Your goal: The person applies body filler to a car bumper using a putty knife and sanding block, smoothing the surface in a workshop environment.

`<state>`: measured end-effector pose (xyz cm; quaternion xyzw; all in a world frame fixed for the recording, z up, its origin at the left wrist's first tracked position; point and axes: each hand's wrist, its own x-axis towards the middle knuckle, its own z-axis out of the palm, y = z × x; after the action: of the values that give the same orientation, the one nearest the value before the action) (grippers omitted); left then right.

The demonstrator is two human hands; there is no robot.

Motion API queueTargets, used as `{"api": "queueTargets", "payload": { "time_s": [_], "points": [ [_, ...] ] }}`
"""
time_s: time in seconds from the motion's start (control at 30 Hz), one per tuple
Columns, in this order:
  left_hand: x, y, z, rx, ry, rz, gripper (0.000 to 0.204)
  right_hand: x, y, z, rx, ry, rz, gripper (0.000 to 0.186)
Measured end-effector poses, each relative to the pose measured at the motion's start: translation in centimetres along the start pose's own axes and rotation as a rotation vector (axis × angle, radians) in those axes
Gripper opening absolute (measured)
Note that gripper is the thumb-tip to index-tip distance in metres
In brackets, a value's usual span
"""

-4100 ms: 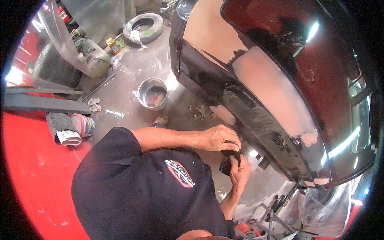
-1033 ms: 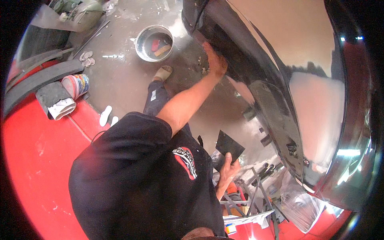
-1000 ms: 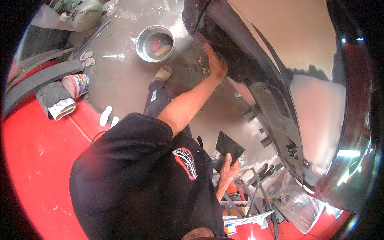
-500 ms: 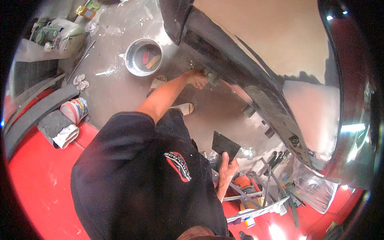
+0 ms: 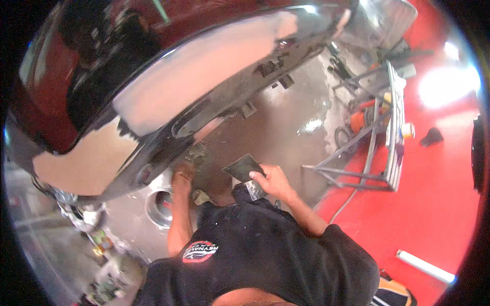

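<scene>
My right hand (image 5: 273, 181) is closed on a dark, flat rectangular sheet (image 5: 244, 168), thumb on top, held out in front of my body. Blurred, my left hand (image 5: 185, 173) reaches down by the lower edge of a dark car bumper (image 5: 245, 84). A greyish, ragged-looking thing (image 5: 197, 151) shows just beyond its fingers; whether they grip it I cannot make out. The bumper carries a long pinkish sanded patch (image 5: 199, 76) and a tan patch (image 5: 87, 160) at its left.
A metal bucket (image 5: 148, 208) with something red inside stands left of my left forearm. On the right is a metal frame stand (image 5: 394, 153) near orange equipment (image 5: 359, 121). The floor is grey in the middle and red (image 5: 403, 214) on the right, where a white tube-like bar (image 5: 426, 266) lies.
My view has swung round, so the bumper now spans the upper left and the stand sits at the right. My right hand still holds the dark sheet; my left stays low by the bumper.
</scene>
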<state>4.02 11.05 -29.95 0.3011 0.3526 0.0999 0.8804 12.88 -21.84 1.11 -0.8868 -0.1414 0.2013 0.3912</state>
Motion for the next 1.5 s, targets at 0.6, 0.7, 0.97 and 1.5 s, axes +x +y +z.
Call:
{"api": "queueTargets", "payload": {
  "time_s": [0.6,0.7,0.97,1.5],
  "points": [
    [-18.1,-7.4,42.7,0.733,-0.533,-0.214,0.046,2.4,11.1,-8.6,1.399,0.722,0.094,0.031],
    [-17.9,-8.1,45.6,0.632,-0.627,-0.094,0.039,1.2,14.1,-12.3,1.176,0.898,0.284,0.027],
    [-14.5,-9.6,50.2,0.827,-0.877,-0.394,0.062,-1.6,12.7,-16.6,-0.152,0.527,-0.044,0.031],
    [-3.8,-18.9,65.7,0.58,-0.924,-0.497,0.085,13.1,18.3,-27.5,-0.038,0.825,-0.195,0.05]
  ]
}}
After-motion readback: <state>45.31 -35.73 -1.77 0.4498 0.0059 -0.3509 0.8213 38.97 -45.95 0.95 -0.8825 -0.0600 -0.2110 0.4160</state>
